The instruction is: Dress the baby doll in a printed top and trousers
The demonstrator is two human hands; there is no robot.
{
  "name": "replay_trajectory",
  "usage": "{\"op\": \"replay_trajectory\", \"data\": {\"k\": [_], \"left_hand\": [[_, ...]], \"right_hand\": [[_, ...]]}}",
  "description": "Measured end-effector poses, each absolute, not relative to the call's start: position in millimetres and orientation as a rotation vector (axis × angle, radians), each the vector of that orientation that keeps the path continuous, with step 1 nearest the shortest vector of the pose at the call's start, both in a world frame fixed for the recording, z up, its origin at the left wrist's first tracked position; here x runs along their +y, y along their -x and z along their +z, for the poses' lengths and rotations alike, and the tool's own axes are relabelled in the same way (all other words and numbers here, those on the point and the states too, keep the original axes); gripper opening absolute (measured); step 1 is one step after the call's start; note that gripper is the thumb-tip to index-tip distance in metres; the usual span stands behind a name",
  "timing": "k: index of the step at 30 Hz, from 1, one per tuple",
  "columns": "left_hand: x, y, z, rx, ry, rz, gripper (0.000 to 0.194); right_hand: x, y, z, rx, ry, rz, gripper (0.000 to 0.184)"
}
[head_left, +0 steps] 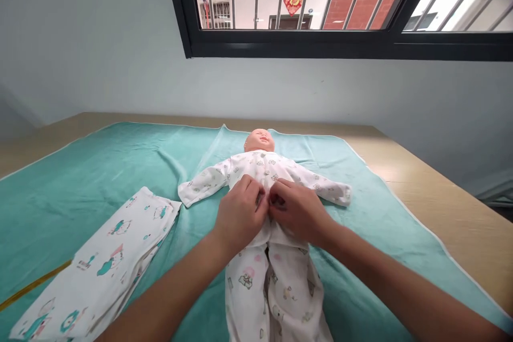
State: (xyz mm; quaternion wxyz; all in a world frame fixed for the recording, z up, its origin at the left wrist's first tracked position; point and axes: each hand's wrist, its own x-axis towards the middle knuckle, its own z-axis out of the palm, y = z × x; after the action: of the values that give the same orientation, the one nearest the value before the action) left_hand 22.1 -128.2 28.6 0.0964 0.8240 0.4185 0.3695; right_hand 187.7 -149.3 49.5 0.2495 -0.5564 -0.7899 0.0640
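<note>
A baby doll (260, 140) lies on its back, head toward the wall, dressed in a white printed long-sleeved top (208, 183) and matching trousers (294, 283). My left hand (242, 211) and my right hand (298, 208) meet over the lower front of the top. Both sets of fingers are pinched on the top's front edges, close together at the middle. Any fastener between the fingertips is hidden. The doll's sleeves stretch out to both sides, and its legs point toward me.
A teal blanket (120, 171) covers much of the wooden table (433, 197). At left lies a folded white printed cloth (108, 256), with a yellow strip (36, 284) beside it. Behind the table stand a wall and a barred window (296, 43).
</note>
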Motion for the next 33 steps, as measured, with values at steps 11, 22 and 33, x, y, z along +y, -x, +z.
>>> {"op": "replay_trajectory", "data": {"k": [11, 22, 33], "left_hand": [[-135, -23, 32, 1.232, -2.335, 1.04, 0.012], [-133, -23, 28, 1.185, -2.337, 1.062, 0.006], [-119, -9, 41, 1.164, -1.681, 1.13, 0.012]], "right_hand": [[-180, -179, 14, -1.875, 1.126, 0.193, 0.021], [-178, -181, 5, -1.762, 1.143, 0.322, 0.025], [-172, -184, 32, -2.015, 1.264, 0.105, 0.012]]}}
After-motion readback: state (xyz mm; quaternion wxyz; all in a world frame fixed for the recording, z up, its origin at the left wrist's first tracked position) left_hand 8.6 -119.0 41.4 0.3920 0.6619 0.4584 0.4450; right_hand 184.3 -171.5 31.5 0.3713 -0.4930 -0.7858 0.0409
